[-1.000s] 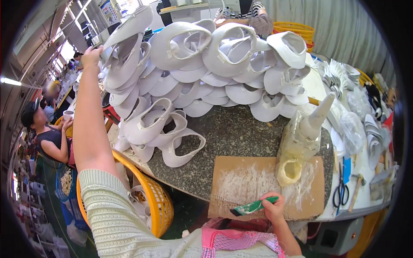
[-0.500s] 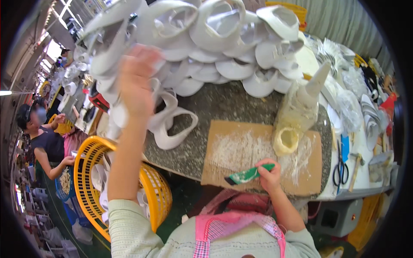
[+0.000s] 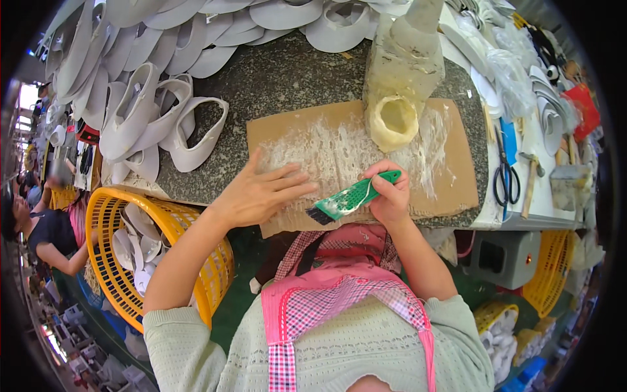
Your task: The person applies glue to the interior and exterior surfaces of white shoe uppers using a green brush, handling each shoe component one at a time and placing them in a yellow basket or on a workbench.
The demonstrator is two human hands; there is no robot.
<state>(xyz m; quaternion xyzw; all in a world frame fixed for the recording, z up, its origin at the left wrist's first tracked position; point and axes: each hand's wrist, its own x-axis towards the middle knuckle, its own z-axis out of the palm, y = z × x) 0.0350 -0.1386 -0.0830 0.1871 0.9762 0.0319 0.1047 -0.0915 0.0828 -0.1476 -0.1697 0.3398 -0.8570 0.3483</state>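
My right hand point(image 3: 391, 201) grips a green glue brush point(image 3: 349, 200) with dark bristles; white smears mark its handle, and the bristles point left. My left hand point(image 3: 258, 193) is spread with palm down over the left part of a brown cardboard sheet point(image 3: 274, 134), its fingertips near the brush and holding nothing. Dried white glue streaks cover much of the sheet. On its far right part lies a translucent plastic bottle point(image 3: 405, 72) with a crusted, yellowish open mouth facing me. Several white shoe uppers point(image 3: 194, 151) rest on the speckled table left of the cardboard.
Piles of white uppers point(image 3: 274, 14) line the far side of the dark stone tabletop point(image 3: 274, 72). A yellow basket point(image 3: 212, 277) with white pieces stands at my left. Black scissors point(image 3: 506, 183) and a hammer point(image 3: 530, 186) lie at the right. Another person point(image 3: 49, 228) sits far left.
My left hand has come down from the piled uppers to the cardboard. The brush stays in my right hand. The view has tilted, so the table sits higher in it.
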